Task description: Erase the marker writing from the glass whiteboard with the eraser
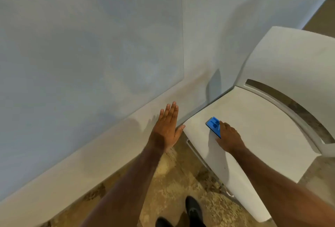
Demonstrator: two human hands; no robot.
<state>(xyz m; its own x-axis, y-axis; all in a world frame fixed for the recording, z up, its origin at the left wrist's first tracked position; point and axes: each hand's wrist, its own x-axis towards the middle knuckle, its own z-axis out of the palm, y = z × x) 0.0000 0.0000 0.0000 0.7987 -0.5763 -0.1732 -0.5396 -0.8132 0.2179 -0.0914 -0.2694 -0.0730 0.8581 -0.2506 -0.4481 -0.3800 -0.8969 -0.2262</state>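
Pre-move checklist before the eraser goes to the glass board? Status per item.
1. Right hand grips the blue rectangular eraser: ok, fingers curled over it.
2. Eraser lifted off the white chair seat: not ok, it looks to rest on the seat.
3. Left hand free: ok, fingers straight, flat near the wall below the board.
4. Frameless glass whiteboard within view: ok.
5. Marker writing located: cannot tell, only faint smudges show.
6. Which face of the eraser is the wiping side: cannot tell.
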